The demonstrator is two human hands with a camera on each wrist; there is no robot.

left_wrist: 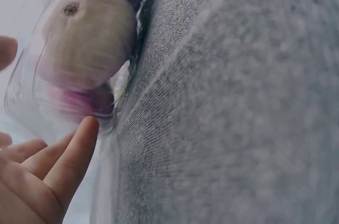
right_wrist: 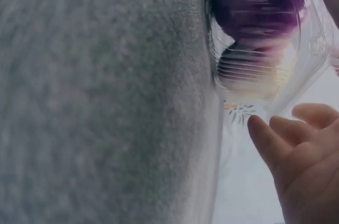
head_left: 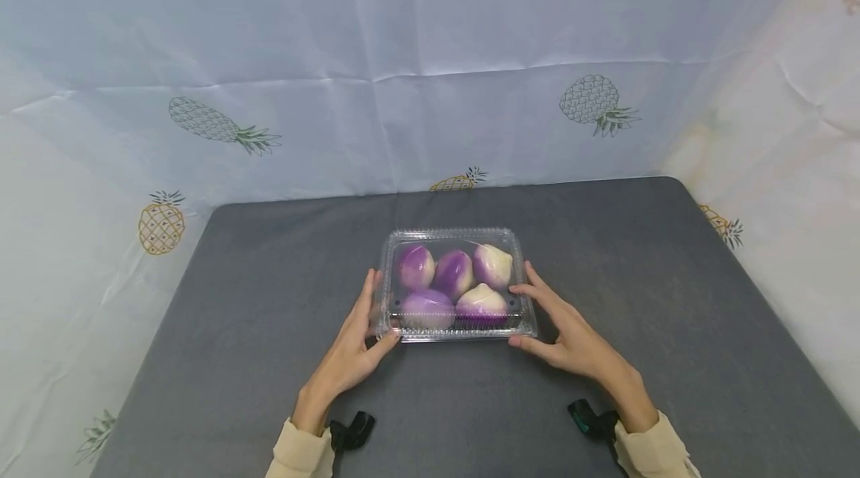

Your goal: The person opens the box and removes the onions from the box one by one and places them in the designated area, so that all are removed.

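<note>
Box (head_left: pixel 457 336) between left hand (head_left: pixel 351 360) and right hand (head_left: pixel 572 340), long axis spanning them; fingers spread at its ends, no firm grip seen.

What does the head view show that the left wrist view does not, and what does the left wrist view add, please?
Only the head view shows the right hand, the cream sleeves and all five purple-and-white vegetables together. Only the left wrist view shows a dark spot on one vegetable's pale end. Both share the left hand, the clear container and the grey tabletop.
</note>
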